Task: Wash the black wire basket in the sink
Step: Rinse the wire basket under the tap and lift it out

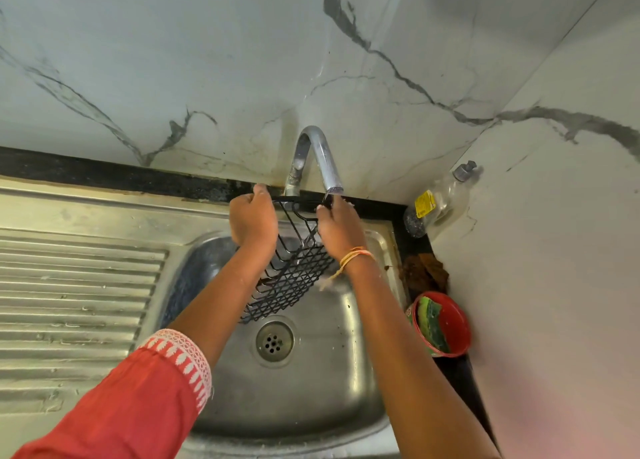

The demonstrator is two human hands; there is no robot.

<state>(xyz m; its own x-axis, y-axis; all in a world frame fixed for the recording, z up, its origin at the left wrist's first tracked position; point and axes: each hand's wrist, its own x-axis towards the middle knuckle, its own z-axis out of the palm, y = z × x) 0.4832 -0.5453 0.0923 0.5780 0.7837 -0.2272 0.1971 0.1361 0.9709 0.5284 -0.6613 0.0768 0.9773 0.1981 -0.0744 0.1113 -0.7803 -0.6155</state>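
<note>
The black wire basket (291, 278) hangs tilted over the steel sink (311, 382), its grid bottom slanting down toward the drain (274, 341). My left hand (252, 218) grips the basket's top bar at the left end. At the right end, my right hand (337, 228) holds the same bar, directly under the spout of the chrome faucet (318, 161). Water runs from the spout onto the right hand and the bar. Part of the basket's left side is hidden behind my left forearm.
A ribbed steel drainboard (76, 285) lies left of the basin. On the black ledge at right stand a clear soap bottle (436, 202), a brown rag (424, 273) and a red bowl (453, 323) with a green scrub pad (429, 323). Marble walls close the corner.
</note>
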